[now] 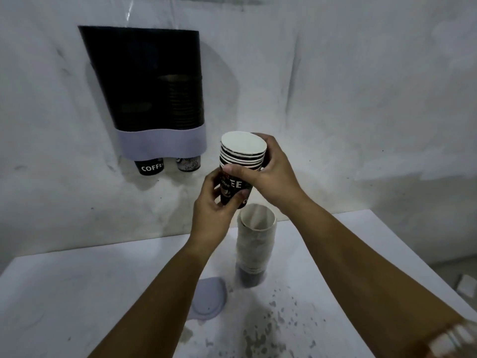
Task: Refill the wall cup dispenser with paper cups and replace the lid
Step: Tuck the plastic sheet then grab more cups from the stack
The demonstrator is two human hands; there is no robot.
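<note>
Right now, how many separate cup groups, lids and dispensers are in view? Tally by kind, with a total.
Cup stacks outside the dispenser: 2, the held stack in both hands and the sleeved stack on the table
Cups poking out below the dispenser: 2, left cup and right cup
Lids: 1, lid
Dispensers: 1, dispenser
Total: 6

2 cup stacks (pixel 242 166) (pixel 255 244) (1 held), 1 lid (pixel 209 298), 1 dispenser (pixel 152 81).

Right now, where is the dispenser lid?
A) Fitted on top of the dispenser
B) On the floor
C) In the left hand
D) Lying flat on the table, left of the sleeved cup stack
D: the pale lid lies flat on the table beside the sleeved cup stack, while both hands hold a stack of cups.
</note>
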